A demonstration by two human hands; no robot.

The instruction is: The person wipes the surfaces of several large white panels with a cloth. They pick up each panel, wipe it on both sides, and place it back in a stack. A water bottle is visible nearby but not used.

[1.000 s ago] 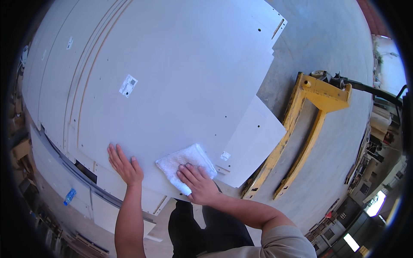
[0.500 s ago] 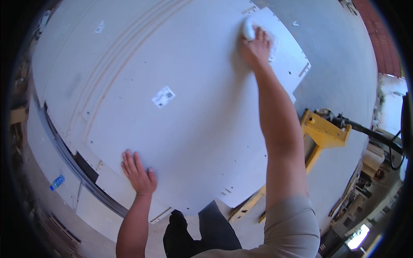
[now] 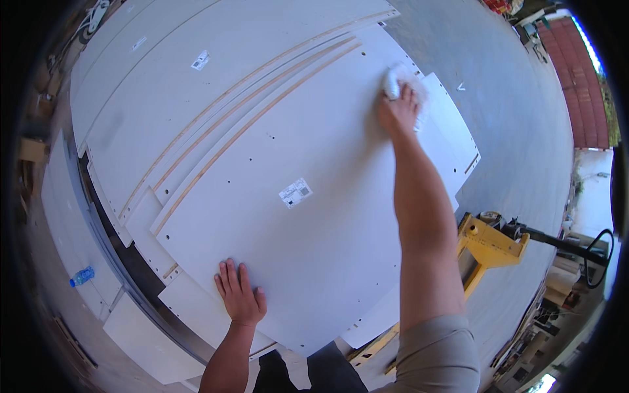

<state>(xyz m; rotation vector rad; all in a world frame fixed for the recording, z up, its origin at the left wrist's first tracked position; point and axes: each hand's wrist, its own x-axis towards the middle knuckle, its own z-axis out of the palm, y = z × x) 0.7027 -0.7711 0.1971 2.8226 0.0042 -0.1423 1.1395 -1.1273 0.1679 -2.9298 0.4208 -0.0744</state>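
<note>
My right hand [image 3: 398,112] presses a bunched white cloth [image 3: 419,98] onto a large white panel [image 3: 327,262], close to its far right edge. Motion blurs the cloth, and part of it is hidden under the fingers. On the near left of the same panel, my left hand [image 3: 240,293] lies flat with its fingers a little apart, holding nothing. A printed white label [image 3: 295,192] is stuck on the panel between my hands. Small drilled holes dot the surface.
More white panels [image 3: 164,98] are stacked underneath and to the left, with brown edges showing. A yellow pallet jack [image 3: 491,242] stands at the right. On the left, a blue plastic bottle [image 3: 82,276] lies on a lower white board [image 3: 65,216].
The view has shifted, so the panels and pallet jack sit lower in the picture. My right hand still presses the cloth near the far right edge; my left hand remains flat on the panel.
</note>
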